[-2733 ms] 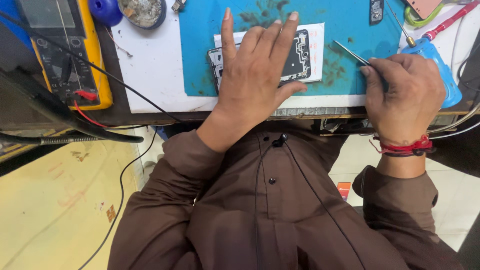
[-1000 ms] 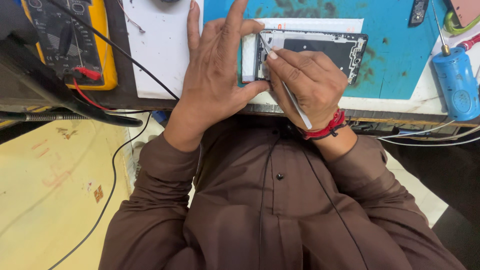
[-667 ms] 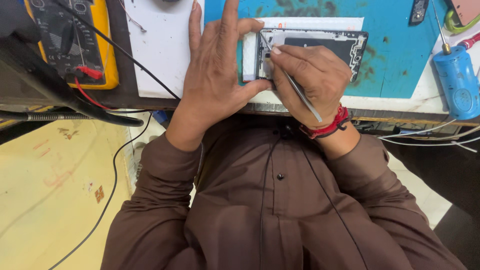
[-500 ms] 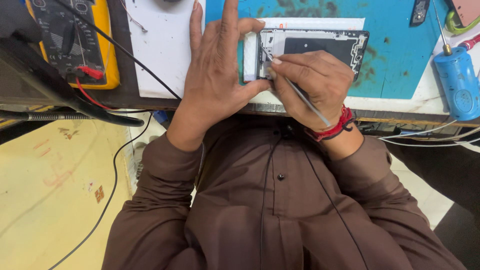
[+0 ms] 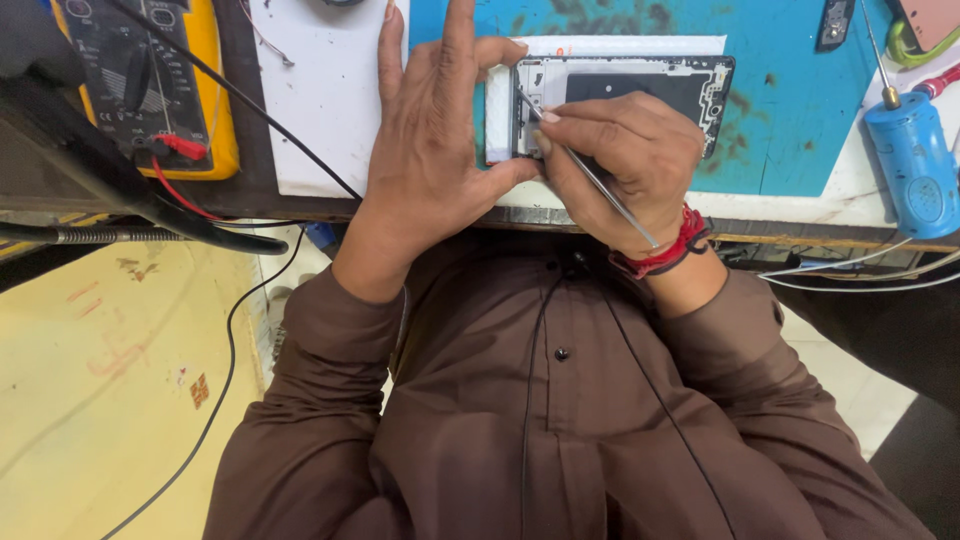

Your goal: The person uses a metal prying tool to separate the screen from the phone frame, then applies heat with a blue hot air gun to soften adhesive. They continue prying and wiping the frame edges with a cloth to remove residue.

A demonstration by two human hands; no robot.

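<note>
An opened phone frame (image 5: pixel 640 85) with exposed parts lies on a white sheet over a blue work mat (image 5: pixel 780 110) at the bench edge. My left hand (image 5: pixel 435 130) lies flat beside it, fingers spread, thumb and fingertips pressing the frame's left end. My right hand (image 5: pixel 625 155) grips thin metal tweezers (image 5: pixel 590 170) like a pen. Their tip touches the upper left corner of the frame. A red thread band circles my right wrist.
A yellow multimeter (image 5: pixel 150 85) with red and black leads sits at the left. A blue cylindrical tool (image 5: pixel 915 165) stands at the right edge, with a thin screwdriver above it. A black flexible arm (image 5: pixel 130 235) crosses the lower left. Cables hang below the bench.
My right hand came from the right side of the mat onto the phone frame with the tweezers. My left hand shifted off the frame to its left end. The view has drifted slightly.
</note>
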